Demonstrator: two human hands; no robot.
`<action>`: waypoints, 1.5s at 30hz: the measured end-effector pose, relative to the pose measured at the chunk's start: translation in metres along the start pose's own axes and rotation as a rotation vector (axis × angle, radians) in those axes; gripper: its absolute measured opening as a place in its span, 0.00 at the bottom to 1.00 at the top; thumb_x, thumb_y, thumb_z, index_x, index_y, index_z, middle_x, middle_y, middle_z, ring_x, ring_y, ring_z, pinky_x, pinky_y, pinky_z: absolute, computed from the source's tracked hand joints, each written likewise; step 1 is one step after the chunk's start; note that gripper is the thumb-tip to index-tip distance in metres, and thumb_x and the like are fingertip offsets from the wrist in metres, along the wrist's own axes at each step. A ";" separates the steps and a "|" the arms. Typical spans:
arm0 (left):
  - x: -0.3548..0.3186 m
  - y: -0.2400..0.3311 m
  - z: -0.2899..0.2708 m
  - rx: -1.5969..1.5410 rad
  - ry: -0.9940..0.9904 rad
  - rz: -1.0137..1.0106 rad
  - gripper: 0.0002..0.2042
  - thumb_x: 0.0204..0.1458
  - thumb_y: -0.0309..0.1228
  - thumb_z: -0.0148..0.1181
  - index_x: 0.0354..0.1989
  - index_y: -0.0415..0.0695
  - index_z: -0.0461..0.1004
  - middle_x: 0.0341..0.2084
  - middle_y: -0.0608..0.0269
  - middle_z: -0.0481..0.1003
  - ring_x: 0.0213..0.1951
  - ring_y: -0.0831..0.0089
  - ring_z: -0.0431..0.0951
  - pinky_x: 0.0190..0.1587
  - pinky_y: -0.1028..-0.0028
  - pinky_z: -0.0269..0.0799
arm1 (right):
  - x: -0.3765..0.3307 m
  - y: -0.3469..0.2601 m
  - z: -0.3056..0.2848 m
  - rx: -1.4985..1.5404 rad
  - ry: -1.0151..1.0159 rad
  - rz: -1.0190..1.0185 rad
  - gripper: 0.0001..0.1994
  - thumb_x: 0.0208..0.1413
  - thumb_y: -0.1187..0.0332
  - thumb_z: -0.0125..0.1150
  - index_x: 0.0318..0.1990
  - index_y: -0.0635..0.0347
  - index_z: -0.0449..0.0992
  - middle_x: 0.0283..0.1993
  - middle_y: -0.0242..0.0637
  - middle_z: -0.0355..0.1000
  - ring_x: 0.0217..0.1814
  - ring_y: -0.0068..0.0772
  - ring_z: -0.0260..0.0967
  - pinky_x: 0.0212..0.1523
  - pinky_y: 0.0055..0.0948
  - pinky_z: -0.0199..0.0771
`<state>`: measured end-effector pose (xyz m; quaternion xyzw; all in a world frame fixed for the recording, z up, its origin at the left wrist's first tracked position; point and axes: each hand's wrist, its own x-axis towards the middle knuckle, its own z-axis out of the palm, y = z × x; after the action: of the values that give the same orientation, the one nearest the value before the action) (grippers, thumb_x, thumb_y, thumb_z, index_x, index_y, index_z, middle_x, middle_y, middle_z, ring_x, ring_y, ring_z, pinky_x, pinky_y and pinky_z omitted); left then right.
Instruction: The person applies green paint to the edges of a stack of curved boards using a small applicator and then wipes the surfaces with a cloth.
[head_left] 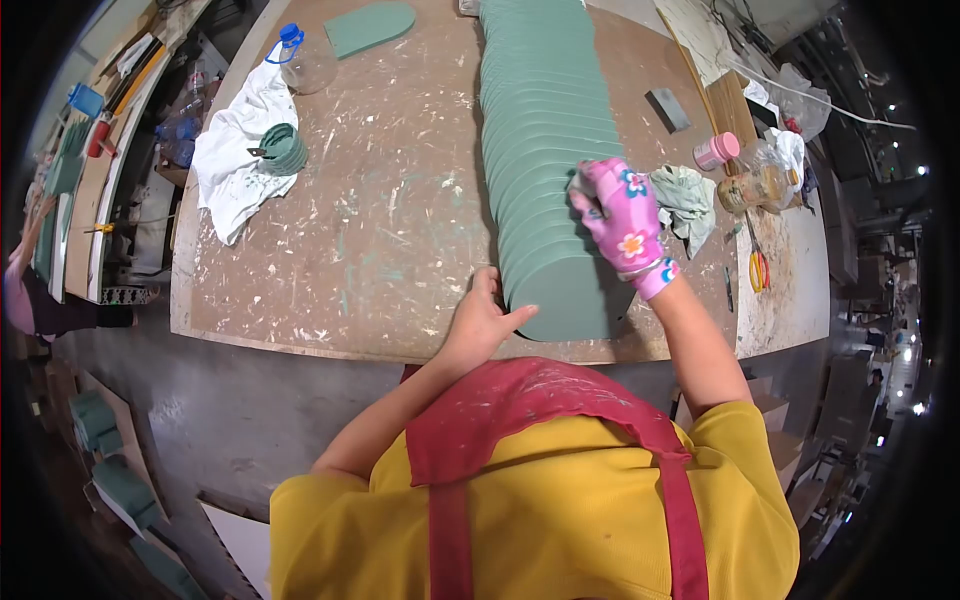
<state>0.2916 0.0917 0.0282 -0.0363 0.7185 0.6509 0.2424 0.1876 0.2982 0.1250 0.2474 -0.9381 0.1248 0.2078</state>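
A long row of overlapping green round-ended panels [545, 130] runs away from me across the table. At its near end, my bare left hand [480, 318] grips the left edge of the nearest green panel [570, 300], thumb on top and fingers along the side. My right hand [615, 215], in a pink flowered glove, is closed above the right side of the row. Its fingers are curled together, and whatever they hold is hidden. A crumpled pale cloth [684, 205] lies just right of that glove.
The paint-flecked table [390, 200] carries a green-stained cup [283, 150] on a white cloth [232, 165], a blue-capped bottle [305, 68] and a separate green panel [370, 28]. Rightward are a grey block [667, 110], a pink jar [716, 151], a cloudy jar [748, 190] and scissors [759, 268].
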 end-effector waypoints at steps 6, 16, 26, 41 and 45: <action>0.001 -0.002 0.003 0.079 0.017 0.026 0.37 0.46 0.31 0.70 0.59 0.32 0.52 0.49 0.49 0.68 0.27 0.78 0.72 0.25 0.76 0.72 | 0.019 0.034 -0.021 0.048 0.025 0.166 0.10 0.50 0.69 0.64 0.40 0.58 0.74 0.35 0.44 0.72 0.37 0.49 0.73 0.38 0.41 0.73; 0.011 -0.017 0.003 0.141 0.086 0.123 0.42 0.43 0.31 0.72 0.62 0.32 0.49 0.51 0.45 0.68 0.33 0.73 0.76 0.31 0.73 0.75 | 0.092 -0.050 0.036 -0.194 -0.362 -0.590 0.03 0.44 0.71 0.58 0.27 0.55 0.76 0.30 0.36 0.73 0.34 0.37 0.76 0.32 0.36 0.73; 0.001 0.005 -0.001 0.212 0.069 0.072 0.43 0.44 0.33 0.72 0.63 0.31 0.48 0.53 0.40 0.67 0.35 0.71 0.76 0.38 0.73 0.74 | 0.007 0.074 0.003 0.233 0.097 0.480 0.13 0.54 0.68 0.63 0.44 0.62 0.73 0.40 0.46 0.73 0.40 0.45 0.74 0.42 0.39 0.74; 0.008 -0.013 0.007 -0.072 0.086 0.089 0.43 0.43 0.37 0.73 0.62 0.30 0.52 0.52 0.42 0.68 0.35 0.69 0.72 0.40 0.71 0.71 | 0.021 0.057 -0.016 -0.014 0.067 0.176 0.12 0.48 0.68 0.65 0.41 0.58 0.75 0.37 0.43 0.73 0.39 0.48 0.73 0.40 0.39 0.73; 0.006 -0.012 0.006 -0.190 0.075 0.127 0.42 0.43 0.37 0.73 0.61 0.30 0.53 0.50 0.43 0.69 0.34 0.71 0.72 0.39 0.72 0.71 | 0.026 0.040 -0.011 -0.054 -0.033 0.056 0.15 0.43 0.72 0.65 0.41 0.56 0.75 0.37 0.41 0.72 0.40 0.45 0.73 0.40 0.39 0.71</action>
<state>0.2928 0.0974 0.0151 -0.0379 0.6631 0.7282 0.1690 0.1499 0.3252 0.1411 0.2172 -0.9510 0.1011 0.1955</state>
